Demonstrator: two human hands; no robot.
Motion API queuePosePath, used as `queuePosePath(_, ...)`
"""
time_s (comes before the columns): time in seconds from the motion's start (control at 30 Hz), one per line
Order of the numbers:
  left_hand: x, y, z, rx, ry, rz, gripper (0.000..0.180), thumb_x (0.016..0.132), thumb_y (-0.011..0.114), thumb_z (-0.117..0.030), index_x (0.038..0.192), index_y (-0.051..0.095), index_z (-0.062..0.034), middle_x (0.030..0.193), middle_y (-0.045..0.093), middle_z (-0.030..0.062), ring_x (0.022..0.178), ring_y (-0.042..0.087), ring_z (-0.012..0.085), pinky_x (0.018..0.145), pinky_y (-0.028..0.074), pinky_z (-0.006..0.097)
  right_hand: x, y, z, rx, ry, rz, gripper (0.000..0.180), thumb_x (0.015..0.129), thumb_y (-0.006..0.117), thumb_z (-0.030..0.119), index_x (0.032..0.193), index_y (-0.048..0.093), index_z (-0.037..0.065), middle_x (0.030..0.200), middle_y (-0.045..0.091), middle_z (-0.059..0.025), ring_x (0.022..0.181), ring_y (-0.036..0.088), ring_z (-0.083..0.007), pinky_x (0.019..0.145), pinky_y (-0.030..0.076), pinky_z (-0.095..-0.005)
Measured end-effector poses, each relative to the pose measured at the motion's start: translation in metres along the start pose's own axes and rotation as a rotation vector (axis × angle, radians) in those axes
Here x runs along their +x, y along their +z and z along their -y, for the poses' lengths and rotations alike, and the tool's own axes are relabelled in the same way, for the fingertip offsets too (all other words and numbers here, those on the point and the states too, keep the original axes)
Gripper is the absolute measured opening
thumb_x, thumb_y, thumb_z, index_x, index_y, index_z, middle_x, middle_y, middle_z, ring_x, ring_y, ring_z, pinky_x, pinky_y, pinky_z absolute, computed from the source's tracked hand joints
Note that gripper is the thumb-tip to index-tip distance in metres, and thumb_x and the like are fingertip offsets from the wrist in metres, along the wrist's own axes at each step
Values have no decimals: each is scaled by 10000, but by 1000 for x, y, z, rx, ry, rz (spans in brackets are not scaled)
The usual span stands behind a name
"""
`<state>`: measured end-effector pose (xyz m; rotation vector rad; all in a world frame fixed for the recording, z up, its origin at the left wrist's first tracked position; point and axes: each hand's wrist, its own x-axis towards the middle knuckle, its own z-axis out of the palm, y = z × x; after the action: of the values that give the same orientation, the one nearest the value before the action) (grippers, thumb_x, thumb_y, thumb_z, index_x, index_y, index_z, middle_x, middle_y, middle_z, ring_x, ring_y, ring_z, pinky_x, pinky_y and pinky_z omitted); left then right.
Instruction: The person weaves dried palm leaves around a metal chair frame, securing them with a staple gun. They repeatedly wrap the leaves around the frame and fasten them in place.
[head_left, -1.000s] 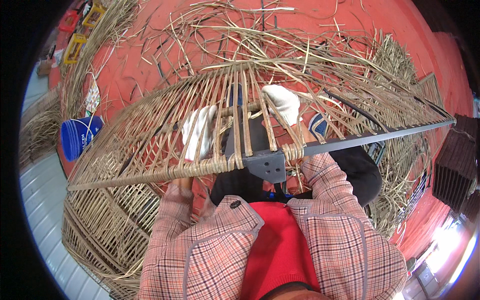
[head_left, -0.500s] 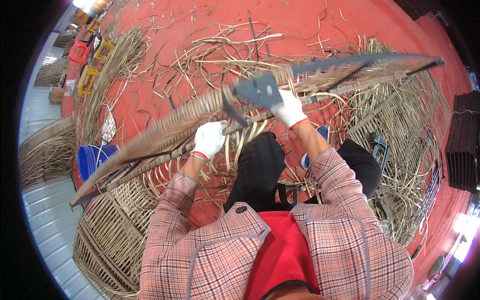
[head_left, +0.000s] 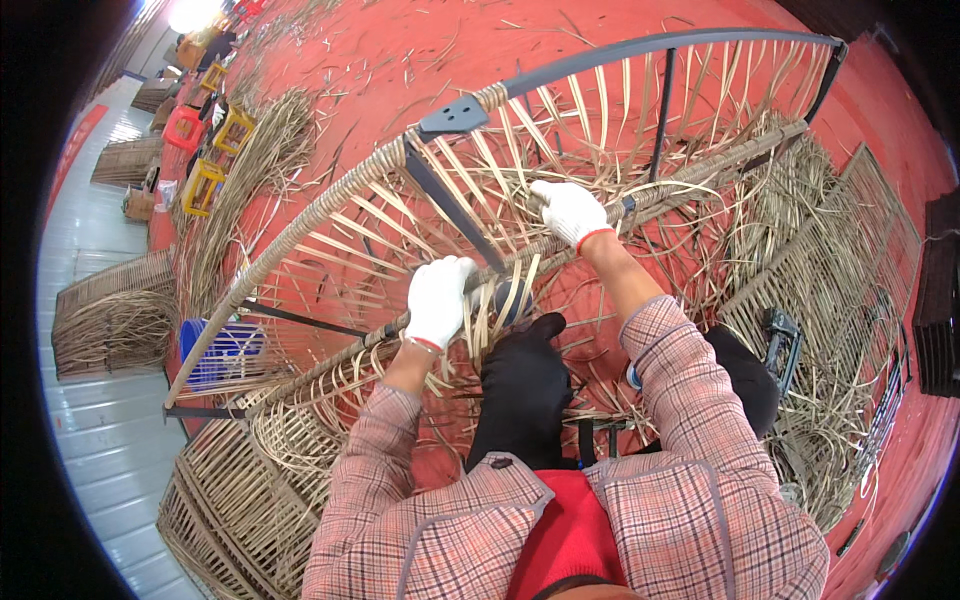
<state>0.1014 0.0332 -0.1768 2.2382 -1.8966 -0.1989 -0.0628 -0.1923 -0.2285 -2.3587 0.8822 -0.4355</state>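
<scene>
The red floor (head_left: 400, 60) fills most of the view, littered with loose cane strips. Over it, from about 8 o'clock up to 2 o'clock, lies the big woven frame (head_left: 560, 130): a dark metal outline with pale rattan strands strung across it and a rattan-wrapped rim curving along its 10 o'clock side. At 7 o'clock sits a stack of finished woven panels (head_left: 240, 480), touching the frame's lower corner, and more panels (head_left: 830, 280) lie at 3 o'clock. A blue crate (head_left: 220, 350) shows through the strands at 9 o'clock, and small yellow and red stools (head_left: 205, 160) stand well apart at 10 o'clock. The gloved left hand (head_left: 438, 300), just left of centre, has its fingers curled tight round the frame's lower wrapped bar. The gloved right hand (head_left: 568, 212), at 1 o'clock from centre, grips the same bar farther along, fingers closed over it.
</scene>
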Motion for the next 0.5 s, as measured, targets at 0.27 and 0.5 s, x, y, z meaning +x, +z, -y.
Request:
queuePosePath(0.27, 15, -48, 13, -466, 16, -56, 379, 857, 630, 64, 1212, 675, -60, 1134, 712, 100, 1074, 684, 252, 957, 530, 357, 31, 0, 5, -144, 10, 72, 273, 982, 547, 331, 1031, 694, 106, 979, 713, -184, 943, 677, -393, 815, 534, -498)
queuePosePath(0.5, 58, -34, 1, -1402, -139, -199, 373, 999, 496, -56, 1348, 596, 31, 1233, 698, 120, 1163, 664, 201, 1027, 509, 338, 31, -6, 12, -158, 45, 156, 261, 979, 534, 261, 1145, 695, 141, 1087, 712, -185, 1036, 667, -393, 890, 523, -498)
